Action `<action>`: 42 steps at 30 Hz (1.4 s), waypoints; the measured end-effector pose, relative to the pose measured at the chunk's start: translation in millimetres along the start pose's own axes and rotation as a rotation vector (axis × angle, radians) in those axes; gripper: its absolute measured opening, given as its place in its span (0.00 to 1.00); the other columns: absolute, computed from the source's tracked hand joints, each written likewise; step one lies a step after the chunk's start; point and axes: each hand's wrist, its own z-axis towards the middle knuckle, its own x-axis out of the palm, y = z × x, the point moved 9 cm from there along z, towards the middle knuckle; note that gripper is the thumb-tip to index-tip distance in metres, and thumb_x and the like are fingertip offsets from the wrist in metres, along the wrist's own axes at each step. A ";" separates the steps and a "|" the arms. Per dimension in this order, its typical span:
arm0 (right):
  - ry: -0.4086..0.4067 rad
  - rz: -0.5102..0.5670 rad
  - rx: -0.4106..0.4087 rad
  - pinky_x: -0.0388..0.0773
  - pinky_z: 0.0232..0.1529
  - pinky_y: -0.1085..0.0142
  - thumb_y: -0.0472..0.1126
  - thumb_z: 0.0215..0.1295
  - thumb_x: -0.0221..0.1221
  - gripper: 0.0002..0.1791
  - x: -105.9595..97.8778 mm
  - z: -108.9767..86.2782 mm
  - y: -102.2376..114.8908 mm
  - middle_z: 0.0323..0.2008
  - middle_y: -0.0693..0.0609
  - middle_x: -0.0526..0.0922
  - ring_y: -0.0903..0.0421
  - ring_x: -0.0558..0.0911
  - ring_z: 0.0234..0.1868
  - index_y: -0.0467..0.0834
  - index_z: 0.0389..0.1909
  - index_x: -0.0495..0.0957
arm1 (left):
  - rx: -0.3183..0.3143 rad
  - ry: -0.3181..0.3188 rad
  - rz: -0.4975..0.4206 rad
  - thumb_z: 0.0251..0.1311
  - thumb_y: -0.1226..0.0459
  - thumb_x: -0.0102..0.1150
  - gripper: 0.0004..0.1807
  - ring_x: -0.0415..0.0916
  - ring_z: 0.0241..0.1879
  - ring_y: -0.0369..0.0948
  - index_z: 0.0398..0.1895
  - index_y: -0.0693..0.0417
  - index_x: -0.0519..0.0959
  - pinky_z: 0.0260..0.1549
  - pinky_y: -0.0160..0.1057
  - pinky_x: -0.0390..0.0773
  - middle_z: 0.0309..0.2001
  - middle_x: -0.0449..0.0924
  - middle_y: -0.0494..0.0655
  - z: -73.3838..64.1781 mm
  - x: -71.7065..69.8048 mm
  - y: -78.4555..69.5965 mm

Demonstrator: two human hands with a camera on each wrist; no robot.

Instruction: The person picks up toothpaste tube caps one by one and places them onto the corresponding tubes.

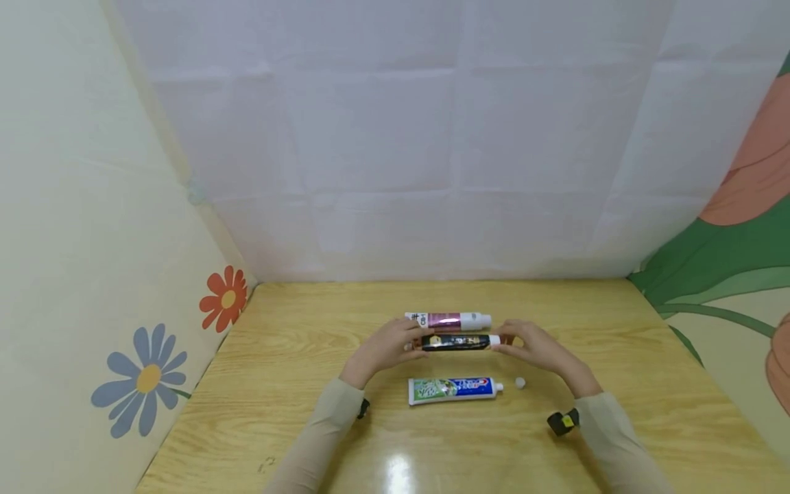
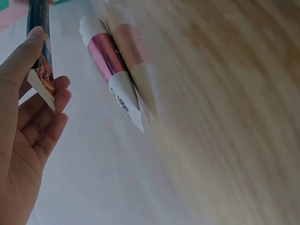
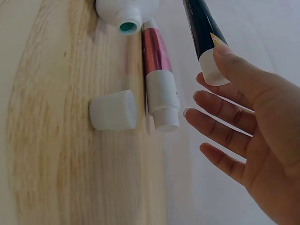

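A black toothpaste tube (image 1: 459, 342) is held lengthwise between both hands, raised above the table. My left hand (image 1: 389, 345) pinches its flat crimped end (image 2: 41, 90) between thumb and fingers. At the other end my right hand (image 1: 537, 348) grips the tube by its white cap (image 3: 212, 70), thumb on top, the lower fingers spread apart. Just behind it lies a pink and white tube (image 1: 446, 321) with its cap on. Closer to me lies a green and blue toothpaste tube (image 1: 453, 389), its nozzle (image 3: 128, 26) uncovered. A loose white cap (image 1: 520, 383) sits off that nozzle's right.
The wooden table (image 1: 296, 357) reaches back to a white sheet (image 1: 395, 171) hanging behind it. Flower-decorated walls flank it, with a blue flower (image 1: 148, 379) on the left. A dark wrist device (image 1: 563, 422) hangs under the right sleeve.
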 end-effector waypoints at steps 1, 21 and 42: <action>0.002 0.003 -0.001 0.74 0.32 0.71 0.54 0.63 0.56 0.18 1.0 0.0 -0.6 0.30 0.61 0.76 0.65 0.74 0.32 0.46 0.46 0.79 | -0.007 0.011 -0.002 0.55 0.50 0.61 0.27 0.72 0.34 0.33 0.56 0.51 0.75 0.42 0.33 0.75 0.38 0.79 0.40 -0.3 1.8 0.5; 0.079 0.010 0.043 0.74 0.33 0.71 0.51 0.62 0.58 0.17 19.8 -0.9 -12.4 0.32 0.61 0.76 0.63 0.74 0.33 0.45 0.46 0.79 | -0.064 0.136 -0.016 0.54 0.45 0.59 0.28 0.76 0.41 0.35 0.55 0.50 0.76 0.47 0.34 0.75 0.43 0.79 0.41 -0.6 22.4 6.8; 0.149 0.016 0.057 0.72 0.31 0.71 0.51 0.60 0.60 0.15 27.8 3.1 -19.9 0.30 0.59 0.75 0.62 0.72 0.30 0.47 0.41 0.81 | -0.123 0.291 0.020 0.51 0.42 0.59 0.29 0.77 0.42 0.35 0.53 0.48 0.77 0.45 0.34 0.77 0.47 0.79 0.41 4.6 38.8 11.0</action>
